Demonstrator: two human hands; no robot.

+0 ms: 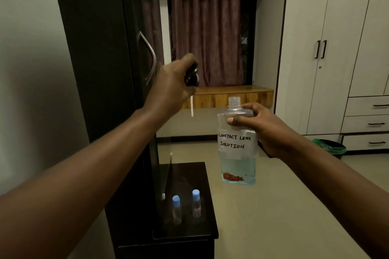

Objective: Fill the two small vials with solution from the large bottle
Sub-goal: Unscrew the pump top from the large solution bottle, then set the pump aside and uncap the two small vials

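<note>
My right hand grips the shoulder of the large clear bottle, labelled "contact lens solution", and holds it upright in the air. Its threaded neck is uncapped and pale blue liquid fills only the bottom part. My left hand is raised up and to the left of the bottle, closed around its dark pump cap, whose white dip tube hangs down. Two small clear vials with blue caps, the left vial and the right vial, stand side by side on the dark low table below.
A tall dark cabinet with a metal handle rises at the left. White wardrobes and drawers fill the right wall, with a green-lined bin on the floor. A wooden bench and maroon curtains stand at the back.
</note>
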